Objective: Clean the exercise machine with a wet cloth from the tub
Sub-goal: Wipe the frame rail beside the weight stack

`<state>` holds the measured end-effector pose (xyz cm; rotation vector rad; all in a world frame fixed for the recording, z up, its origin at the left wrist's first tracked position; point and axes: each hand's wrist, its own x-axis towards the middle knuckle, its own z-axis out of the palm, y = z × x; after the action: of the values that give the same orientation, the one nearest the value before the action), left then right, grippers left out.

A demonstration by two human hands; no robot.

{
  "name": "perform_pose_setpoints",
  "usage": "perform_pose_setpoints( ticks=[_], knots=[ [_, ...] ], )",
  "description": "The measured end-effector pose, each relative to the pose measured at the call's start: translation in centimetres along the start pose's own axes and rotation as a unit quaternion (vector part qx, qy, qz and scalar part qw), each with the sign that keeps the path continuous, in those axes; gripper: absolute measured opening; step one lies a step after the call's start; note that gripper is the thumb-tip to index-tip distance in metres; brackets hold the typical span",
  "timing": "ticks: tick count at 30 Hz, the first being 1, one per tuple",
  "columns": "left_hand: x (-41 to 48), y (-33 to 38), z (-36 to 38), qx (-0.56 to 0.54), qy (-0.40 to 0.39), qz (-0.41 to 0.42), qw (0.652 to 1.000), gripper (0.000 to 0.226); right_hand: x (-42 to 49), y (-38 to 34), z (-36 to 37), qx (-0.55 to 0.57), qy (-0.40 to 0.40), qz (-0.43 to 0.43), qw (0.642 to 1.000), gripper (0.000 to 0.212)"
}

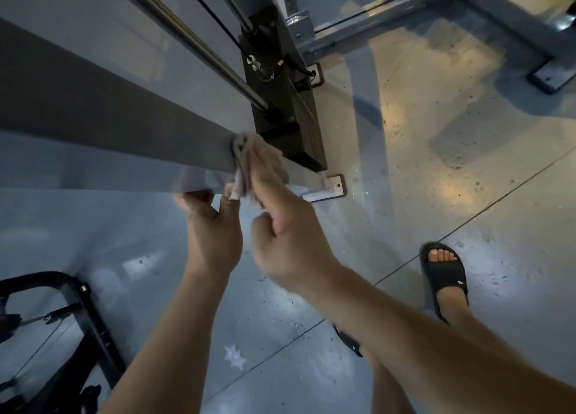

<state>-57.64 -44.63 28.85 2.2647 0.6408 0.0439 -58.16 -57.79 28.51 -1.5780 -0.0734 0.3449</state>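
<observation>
Crumpled grey cloth (253, 156) bunched against the grey post (109, 127) of the exercise machine (93, 49); its black weight stack (300, 133) just behind.

The floor (436, 180) is lying wide open on your right, but that black weight stack (299, 127) is crowding the grey post (124, 127).

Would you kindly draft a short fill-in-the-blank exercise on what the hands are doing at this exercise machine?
1. The right hand presses a ____ against the grey upright.
2. The left hand grips the edge of that same grey ____, beside the cloth.
3. The weight stack next to the upright is ____ in colour.
4. The sandal stands on the ____.
Missing words: cloth; upright; black; floor.
</observation>
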Motion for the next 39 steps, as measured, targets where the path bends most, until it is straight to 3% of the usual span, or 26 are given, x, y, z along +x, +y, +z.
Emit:
perform_pose_setpoints(
  ticks=[3, 6, 9, 11, 12, 15, 18, 23, 28, 35, 39],
  knots=[
    [0.0, 0.1, 0.0, -0.001, 0.000, -0.009, 1.000, 0.053, 2.7, 4.4, -1.2, 0.002, -0.006, 0.079, 0.997, 0.084],
    [-0.2, 0.5, -0.1, 0.001, -0.011, -0.008, 1.000, 0.050, 4.5, 3.7, -1.9, -0.008, -0.015, 0.141, 0.990, 0.081],
    [0.0, 0.4, -0.3, 0.006, -0.007, -0.004, 1.000, 0.047, 1.6, -0.4, 0.0, 0.002, 0.003, 0.033, 0.999, 0.079],
    [-0.1, 0.3, -0.2, 0.004, -0.009, -0.012, 1.000, 0.046, 0.4, 0.8, 0.4, -0.001, -0.002, -0.020, 1.000, 0.083],
    [-0.1, 0.4, -0.2, 0.002, -0.011, -0.018, 1.000, 0.047, 0.7, 2.6, 0.2, -0.005, -0.004, 0.003, 1.000, 0.086],
    [0.1, 0.2, -0.5, 0.016, -0.019, -0.014, 1.000, 0.048, 4.3, 7.8, -0.9, 0.016, -0.054, 0.173, 0.983, 0.094],
    [0.2, 0.6, -1.0, 0.025, -0.047, -0.030, 0.998, 0.047, 6.0, 8.2, -1.4, -0.005, -0.062, 0.268, 0.961, 0.081],
    [-0.7, 2.0, -3.5, 0.021, -0.105, -0.028, 0.994, 0.053, 2.6, 2.9, -1.2, 0.035, -0.052, 0.222, 0.973, 0.086],
    [-2.5, 6.8, -7.0, -0.010, -0.025, -0.053, 0.998, 0.045, 1.1, -3.4, -1.1, 0.019, -0.037, 0.171, 0.984, 0.076],
    [-4.7, 15.6, -14.5, -0.052, 0.046, 0.010, 0.998, 0.049, -1.6, -15.3, -0.9, 0.013, -0.006, 0.080, 0.997, 0.072],
    [-4.7, 17.8, -16.7, -0.081, 0.054, -0.010, 0.995, 0.029, -3.2, -21.4, -0.4, 0.039, -0.020, -0.012, 0.999, 0.081]
  ],
)
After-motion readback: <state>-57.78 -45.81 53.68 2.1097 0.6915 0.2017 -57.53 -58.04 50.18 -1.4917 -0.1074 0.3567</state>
